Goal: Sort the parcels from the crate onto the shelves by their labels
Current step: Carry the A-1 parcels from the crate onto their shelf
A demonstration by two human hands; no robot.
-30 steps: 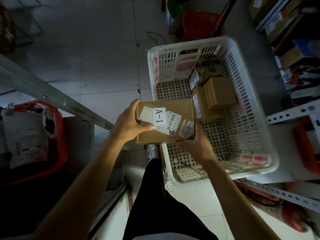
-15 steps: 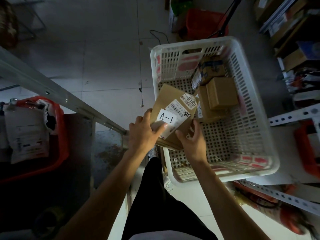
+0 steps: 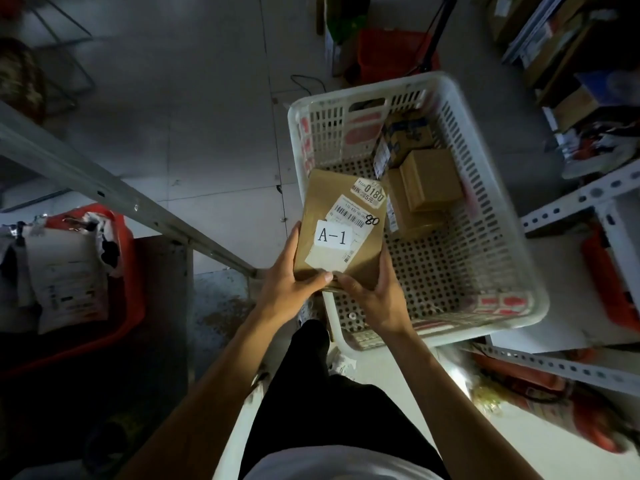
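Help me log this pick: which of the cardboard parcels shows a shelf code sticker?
The flat parcel held by the left hand and right hand: its white sticker reads A-1. No such code shows on the parcels in the crate.

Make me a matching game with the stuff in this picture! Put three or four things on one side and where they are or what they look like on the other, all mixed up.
Things:
1. A-1 parcel
2. white crate
3. plain brown box
4. red bin

Descriptions:
a. sits on the left with bagged packages in it
b. held by both hands, left hand and right hand
c. has walls and a floor full of holes
d. lies inside the crate, on top of another box

Pairs: 1-b, 2-c, 3-d, 4-a
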